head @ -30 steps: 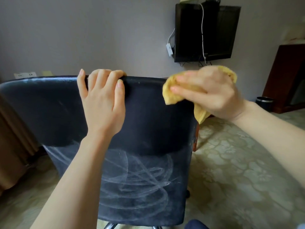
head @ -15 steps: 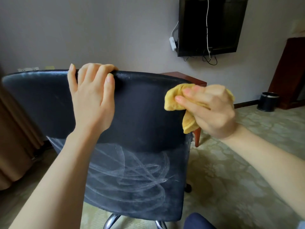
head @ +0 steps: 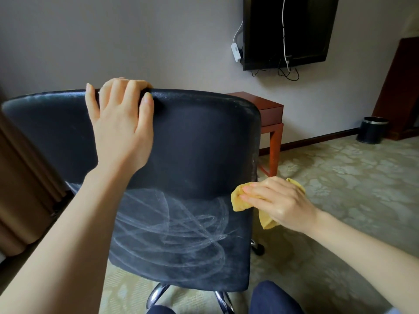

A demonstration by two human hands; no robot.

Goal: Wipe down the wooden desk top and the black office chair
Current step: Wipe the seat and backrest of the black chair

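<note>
Room things we can see

We find a black wall television [head: 285, 30] high above the right hand's fingers [head: 255, 196], a black bin [head: 371, 130] well to their right, patterned carpet [head: 351, 177] beyond them.

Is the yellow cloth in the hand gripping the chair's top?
No, the right hand holds the yellow cloth at the side edge of the chair; the left hand grips the top.
</note>
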